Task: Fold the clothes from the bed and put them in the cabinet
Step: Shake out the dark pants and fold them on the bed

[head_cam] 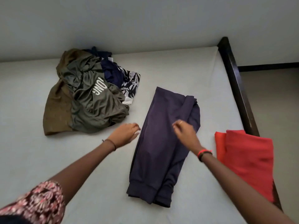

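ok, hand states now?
Left hand: open, beside the purple trousers.
Right hand: curled above them, blurred; cannot tell.

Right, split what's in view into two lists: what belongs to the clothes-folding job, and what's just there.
Part of the job:
navy trousers, laid out mid-bed
red garment, folded, at the right edge
heap of unfolded clothes
left hand and right hand, at the trousers
bed, the work surface

Just there:
dark bed frame
wall
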Demonstrator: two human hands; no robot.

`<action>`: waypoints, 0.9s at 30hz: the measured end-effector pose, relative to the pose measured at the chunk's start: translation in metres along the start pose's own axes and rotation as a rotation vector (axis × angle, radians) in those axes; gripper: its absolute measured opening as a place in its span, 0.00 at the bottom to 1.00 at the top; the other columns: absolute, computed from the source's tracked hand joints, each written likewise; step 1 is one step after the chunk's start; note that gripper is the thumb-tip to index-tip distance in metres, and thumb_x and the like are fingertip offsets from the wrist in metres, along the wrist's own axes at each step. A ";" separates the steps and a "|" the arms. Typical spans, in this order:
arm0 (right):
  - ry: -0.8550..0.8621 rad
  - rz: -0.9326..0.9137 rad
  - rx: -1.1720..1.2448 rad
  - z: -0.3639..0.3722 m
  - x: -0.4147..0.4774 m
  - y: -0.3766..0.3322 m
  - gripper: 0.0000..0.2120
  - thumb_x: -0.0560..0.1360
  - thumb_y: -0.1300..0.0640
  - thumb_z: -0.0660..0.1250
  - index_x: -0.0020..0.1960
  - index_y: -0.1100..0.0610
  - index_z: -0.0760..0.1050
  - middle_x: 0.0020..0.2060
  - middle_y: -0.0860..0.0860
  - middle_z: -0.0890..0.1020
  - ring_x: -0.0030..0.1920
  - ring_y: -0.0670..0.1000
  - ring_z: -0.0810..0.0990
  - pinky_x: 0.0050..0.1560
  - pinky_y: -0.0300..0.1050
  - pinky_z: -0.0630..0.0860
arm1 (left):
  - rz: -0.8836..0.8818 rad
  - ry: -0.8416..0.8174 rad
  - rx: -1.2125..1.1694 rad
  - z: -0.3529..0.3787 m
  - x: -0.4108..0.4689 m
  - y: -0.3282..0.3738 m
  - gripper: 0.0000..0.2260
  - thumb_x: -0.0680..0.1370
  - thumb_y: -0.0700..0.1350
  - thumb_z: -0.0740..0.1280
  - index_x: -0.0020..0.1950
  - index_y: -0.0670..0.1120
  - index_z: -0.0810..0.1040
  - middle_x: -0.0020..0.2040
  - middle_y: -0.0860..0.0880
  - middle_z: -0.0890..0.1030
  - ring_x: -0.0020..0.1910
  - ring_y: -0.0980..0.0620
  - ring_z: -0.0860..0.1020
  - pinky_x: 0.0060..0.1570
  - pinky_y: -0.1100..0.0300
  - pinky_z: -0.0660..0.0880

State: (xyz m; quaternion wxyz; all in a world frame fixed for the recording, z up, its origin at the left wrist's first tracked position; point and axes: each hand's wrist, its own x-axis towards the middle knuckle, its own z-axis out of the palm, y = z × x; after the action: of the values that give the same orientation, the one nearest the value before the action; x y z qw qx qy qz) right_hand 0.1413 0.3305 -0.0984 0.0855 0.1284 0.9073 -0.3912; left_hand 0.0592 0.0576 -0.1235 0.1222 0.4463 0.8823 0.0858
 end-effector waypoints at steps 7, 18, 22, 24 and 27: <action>0.010 0.073 -0.202 -0.060 0.144 0.036 0.14 0.75 0.58 0.63 0.60 0.61 0.75 0.55 0.59 0.79 0.57 0.60 0.77 0.61 0.53 0.72 | -0.062 -0.023 0.011 -0.044 0.132 -0.047 0.14 0.78 0.37 0.57 0.61 0.40 0.75 0.59 0.42 0.76 0.51 0.39 0.78 0.51 0.47 0.73; -0.508 0.041 -0.372 -0.039 0.215 0.029 0.27 0.75 0.38 0.63 0.68 0.53 0.67 0.62 0.53 0.77 0.62 0.55 0.74 0.63 0.53 0.70 | -0.054 -0.373 -0.009 -0.024 0.247 -0.027 0.25 0.80 0.47 0.60 0.76 0.46 0.57 0.73 0.44 0.65 0.72 0.47 0.63 0.69 0.53 0.57; -0.625 0.067 -0.428 -0.055 0.214 0.050 0.28 0.71 0.36 0.67 0.66 0.49 0.69 0.58 0.50 0.77 0.59 0.54 0.75 0.61 0.51 0.71 | -0.113 -0.409 0.119 -0.019 0.253 -0.029 0.22 0.79 0.47 0.62 0.72 0.47 0.64 0.68 0.44 0.69 0.67 0.45 0.68 0.62 0.51 0.65; -0.665 0.071 -0.413 -0.069 0.210 0.064 0.28 0.69 0.40 0.72 0.64 0.48 0.70 0.55 0.49 0.77 0.56 0.52 0.75 0.59 0.48 0.72 | -0.108 -0.429 0.155 -0.022 0.254 -0.033 0.17 0.79 0.46 0.61 0.68 0.48 0.70 0.65 0.44 0.71 0.65 0.44 0.69 0.60 0.51 0.65; -0.702 0.086 -0.391 -0.093 0.202 0.087 0.19 0.68 0.54 0.75 0.57 0.52 0.75 0.42 0.48 0.79 0.38 0.48 0.77 0.44 0.41 0.74 | -0.108 -0.442 0.183 -0.024 0.254 -0.034 0.14 0.79 0.45 0.60 0.65 0.47 0.74 0.63 0.43 0.71 0.64 0.44 0.69 0.59 0.51 0.65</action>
State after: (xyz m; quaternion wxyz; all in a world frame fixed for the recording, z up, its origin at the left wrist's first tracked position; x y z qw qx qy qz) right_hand -0.0298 0.4894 -0.1473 0.4293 0.0060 0.8740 -0.2275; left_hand -0.1194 0.2417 -0.1450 0.2758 0.4154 0.8609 -0.1007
